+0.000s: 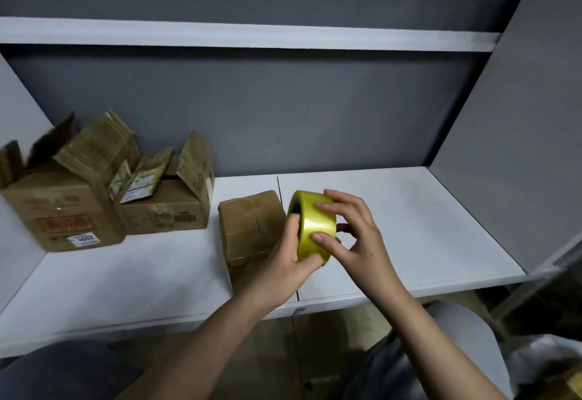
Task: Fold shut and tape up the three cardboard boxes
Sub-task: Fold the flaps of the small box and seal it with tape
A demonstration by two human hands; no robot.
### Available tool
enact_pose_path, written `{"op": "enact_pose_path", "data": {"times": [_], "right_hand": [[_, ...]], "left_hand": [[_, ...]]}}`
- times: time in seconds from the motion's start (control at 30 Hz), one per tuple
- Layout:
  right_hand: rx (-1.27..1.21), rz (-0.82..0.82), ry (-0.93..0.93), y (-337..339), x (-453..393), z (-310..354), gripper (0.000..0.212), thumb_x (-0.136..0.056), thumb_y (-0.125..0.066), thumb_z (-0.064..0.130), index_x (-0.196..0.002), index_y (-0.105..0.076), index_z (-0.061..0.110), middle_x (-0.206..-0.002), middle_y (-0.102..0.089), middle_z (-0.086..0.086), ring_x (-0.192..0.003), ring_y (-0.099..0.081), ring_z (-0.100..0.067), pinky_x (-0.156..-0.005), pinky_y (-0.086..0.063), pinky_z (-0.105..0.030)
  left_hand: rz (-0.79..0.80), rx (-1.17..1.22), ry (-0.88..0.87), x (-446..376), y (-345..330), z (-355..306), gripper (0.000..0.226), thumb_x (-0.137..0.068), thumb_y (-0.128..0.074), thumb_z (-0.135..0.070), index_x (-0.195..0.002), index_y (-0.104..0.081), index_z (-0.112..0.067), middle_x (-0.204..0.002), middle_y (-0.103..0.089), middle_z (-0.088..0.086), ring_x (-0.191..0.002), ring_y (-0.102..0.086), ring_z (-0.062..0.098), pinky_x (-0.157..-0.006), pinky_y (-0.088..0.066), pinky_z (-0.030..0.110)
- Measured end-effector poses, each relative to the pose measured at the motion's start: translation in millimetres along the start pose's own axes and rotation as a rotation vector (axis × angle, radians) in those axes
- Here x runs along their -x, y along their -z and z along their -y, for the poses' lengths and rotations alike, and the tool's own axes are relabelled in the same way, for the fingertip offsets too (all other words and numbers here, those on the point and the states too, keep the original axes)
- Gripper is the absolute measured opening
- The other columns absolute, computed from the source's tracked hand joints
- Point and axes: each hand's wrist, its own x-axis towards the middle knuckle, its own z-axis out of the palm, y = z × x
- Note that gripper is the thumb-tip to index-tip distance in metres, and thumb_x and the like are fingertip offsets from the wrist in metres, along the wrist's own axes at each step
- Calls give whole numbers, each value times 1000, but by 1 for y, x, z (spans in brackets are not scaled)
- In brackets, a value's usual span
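Fingers (294,226) of the left hand (285,261) curl round the near edge of a yellow roll of tape (311,226), thumb under it. Right hand (352,235) fingers rest spread across the roll's outer face, lightly pinching it. Both hold it above the white bench (126,276), just right of a small closed box (252,226) that stands on the bench. Two larger boxes (63,207) (167,207) sit well to the left against the grey back wall (283,109), touching each other, flaps standing open.
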Motion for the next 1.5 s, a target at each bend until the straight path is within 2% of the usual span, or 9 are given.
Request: {"op": "enact_pose_path", "data": {"times": [0.1,0.27,0.4,0.5,0.67,0.87,1.17,1.4,1.5], "right_hand": [[51,-61,63,-3,2,6,28,-81,-72,24,-107,-63,28,-130,-48,7,-121,-49,-10,-85,-48,-22],[83,-68,40,-6,4,10,21,-80,-72,31,-100,-67,29,-124,-49,13,-121,-48,-17,-91,-48,-42],[96,-104,72,-10,5,11,13,-81,-71,28,-93,-69,25,-120,-49,20,-120,-48,-13,-97,-40,-29],[68,-95,65,-10,1,12,12,-80,-72,25,-91,-69,22,-117,-51,16,-117,-49,-15,-94,-43,-31],[-14,-63,10,-9,-6,14,18,-77,-73,24,-78,-58,32,-111,-51,17,-111,-50,-16,-84,-43,-24],[148,-78,103,-6,-4,9,37,-85,-68,33,-121,-61,31,-116,-51,11,-113,-49,-12,-86,-45,-24],[192,-227,172,-11,-5,8,10,-86,-68,25,-86,-72,16,-93,-60,6,-92,-54,-11,-72,-39,-18],[368,-251,91,-12,-6,1,20,-94,-52,30,-87,-64,15,-87,-63,9,-79,-54,-2,-64,-36,-15],[359,-177,66,-8,-5,0,13,-92,-57,25,-87,-64,15,-85,-65,10,-76,-55,-1,-65,-36,-10]], "left_hand": [[-65,-61,-64,-1,0,-5,39,-80,-62,-29,-112,-43,-38,-101,-60,-15,-95,-59,3,-78,-47,19],[-107,-117,-77,2,2,-7,41,-80,-71,-24,-110,-44,-35,-92,-59,-21,-84,-59,-3,-71,-45,13],[-141,-176,-78,3,3,-8,40,-81,-70,-22,-106,-43,-38,-90,-58,-22,-82,-58,-4,-68,-43,10],[-159,-222,-85,2,5,-10,39,-78,-71,-27,-105,-44,-36,-90,-58,-26,-80,-58,-4,-66,-45,11],[-156,-270,-94,-2,10,-14,41,-70,-70,-42,-103,-45,-37,-91,-61,-20,-79,-59,3,-69,-49,27],[-174,-360,-101,-1,12,-13,45,-67,-64,-53,-106,-44,-42,-93,-60,-17,-83,-60,5,-68,-52,28],[-145,-496,-103,3,13,-12,46,-67,-62,-53,-108,-46,-39,-91,-59,-14,-81,-60,10,-70,-53,41],[-257,-563,-149,12,13,-22,60,-67,-66,-49,-118,-34,-42,-93,-61,-10,-75,-62,14,-65,-52,39],[-228,-593,-133,14,22,-24,50,-70,-67,-48,-115,-45,-41,-98,-61,-14,-82,-61,11,-69,-52,36]]}}
